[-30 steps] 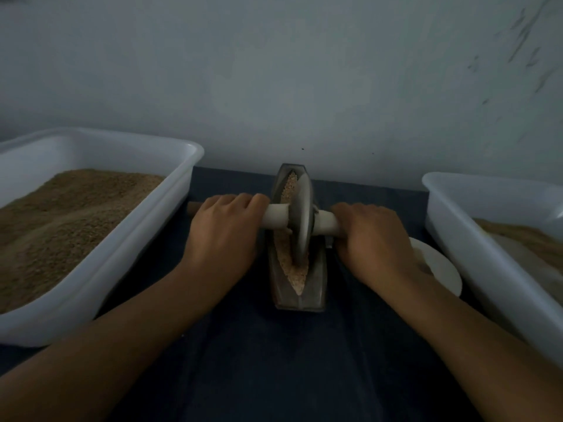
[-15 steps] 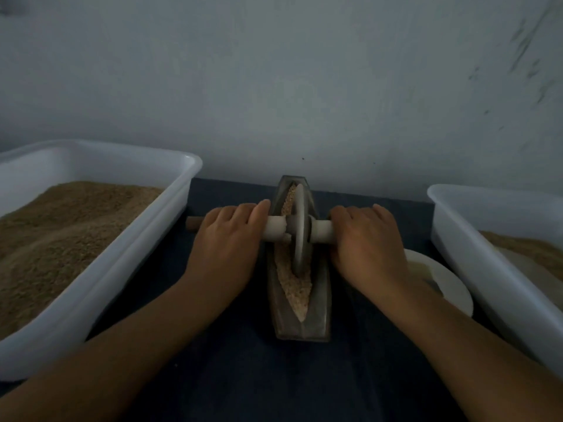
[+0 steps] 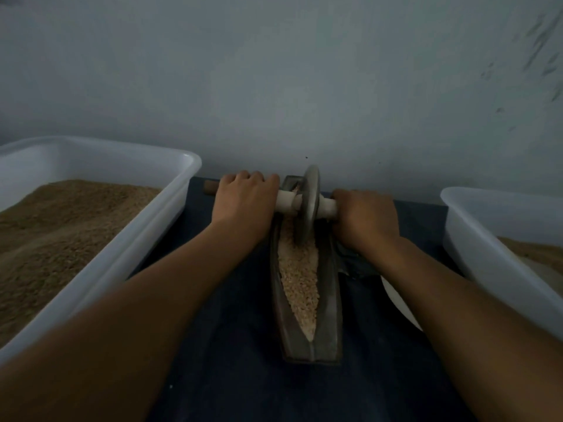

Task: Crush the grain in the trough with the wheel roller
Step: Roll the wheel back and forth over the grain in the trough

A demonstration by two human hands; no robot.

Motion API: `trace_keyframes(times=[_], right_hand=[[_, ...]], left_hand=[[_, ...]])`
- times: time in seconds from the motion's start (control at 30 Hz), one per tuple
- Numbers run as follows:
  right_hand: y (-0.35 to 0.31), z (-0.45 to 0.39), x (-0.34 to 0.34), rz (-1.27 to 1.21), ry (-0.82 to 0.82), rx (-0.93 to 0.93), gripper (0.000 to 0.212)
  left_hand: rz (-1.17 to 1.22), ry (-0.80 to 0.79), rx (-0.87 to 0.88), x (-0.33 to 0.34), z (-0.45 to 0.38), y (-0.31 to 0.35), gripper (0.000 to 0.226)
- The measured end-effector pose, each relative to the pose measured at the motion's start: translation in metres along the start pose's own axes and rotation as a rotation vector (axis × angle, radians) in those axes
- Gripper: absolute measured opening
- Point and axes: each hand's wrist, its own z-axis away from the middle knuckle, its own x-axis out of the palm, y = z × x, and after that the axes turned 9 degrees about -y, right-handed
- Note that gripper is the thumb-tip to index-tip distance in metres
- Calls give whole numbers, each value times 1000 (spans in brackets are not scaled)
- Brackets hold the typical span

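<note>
Grey metal disc wheel roller [image 3: 308, 205] standing at the far end of the dark, boat-shaped metal trough [image 3: 307, 300], on pale crushed grain [image 3: 300, 275]. Left hand [image 3: 243, 202] and right hand [image 3: 367, 219] each clamp its pale axle handle. No legible writing. White plastic tubs [image 3: 152, 220] flank the trough.

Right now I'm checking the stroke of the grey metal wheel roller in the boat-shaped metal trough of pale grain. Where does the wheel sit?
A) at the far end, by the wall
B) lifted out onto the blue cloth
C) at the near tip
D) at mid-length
A: the grey metal wheel roller stands at the boat-shaped metal trough's far end by the wall, with pale grain exposed along the near stretch.
</note>
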Motion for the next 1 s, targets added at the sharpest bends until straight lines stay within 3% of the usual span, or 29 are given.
trace_keyframes(times=[0.13,0.4,0.63,0.87,1.0], right_hand=[[-3,25,-2,12,27,-26,15],[-14,83,-22,-13,83,-85,17],[-20,115,-38,-64,65,-109,27],[-20,99,-24,-38,96,-90,21],[-17,68,-15,28,70,-57,17]], left_hand=[[-20,40,-17,1,24,5,26],[29,36,29,-16,87,11,39],[8,-15,49,-40,112,12,32],[-48,-10,110,-22,100,10,68],[-9,-29,86,-9,70,4,68]])
